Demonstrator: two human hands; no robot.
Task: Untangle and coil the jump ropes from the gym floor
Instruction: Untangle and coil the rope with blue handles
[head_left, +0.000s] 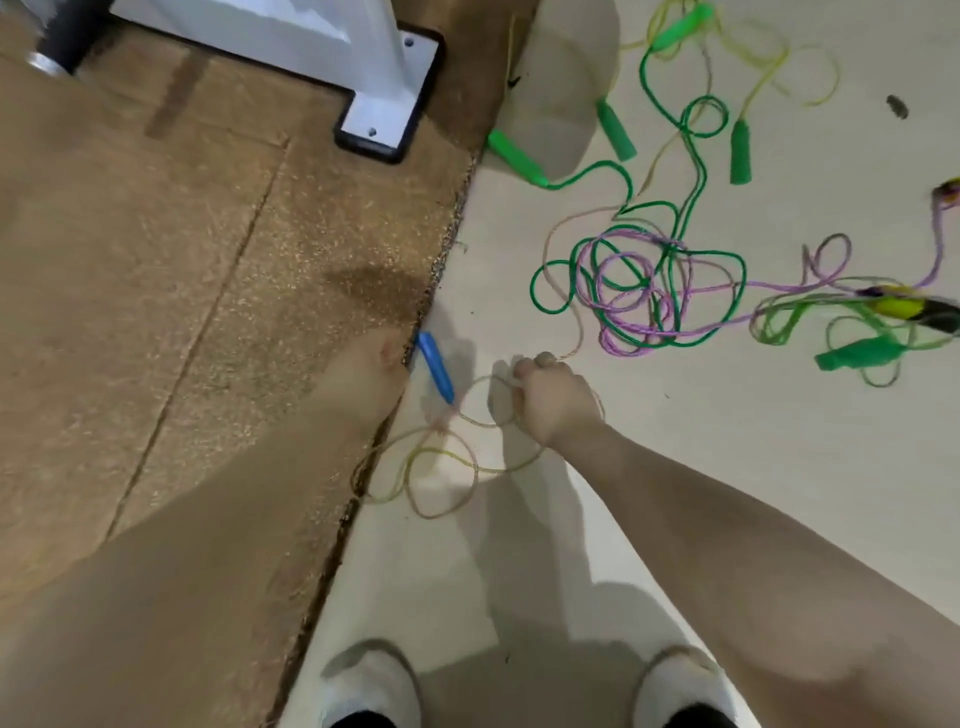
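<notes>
My right hand (553, 402) grips several loops of a thin tan-yellow jump rope (441, 467) that hang just above the pale floor. The same rope runs up to a blue handle (435, 368), whose top end is at my left hand (371, 364). That hand is blurred, its fingers hidden, and it appears to hold the handle. From my right fist a strand leads away to a tangle of green and purple ropes (639, 280) lying on the floor beyond.
Green handles (517, 158) (740, 153) (857, 353) and a yellow-black handle (904, 309) lie scattered around the tangle. A brown rubber mat (182, 260) covers the left, with a white machine foot (384, 98) on it. My shoes (374, 686) stand at the bottom.
</notes>
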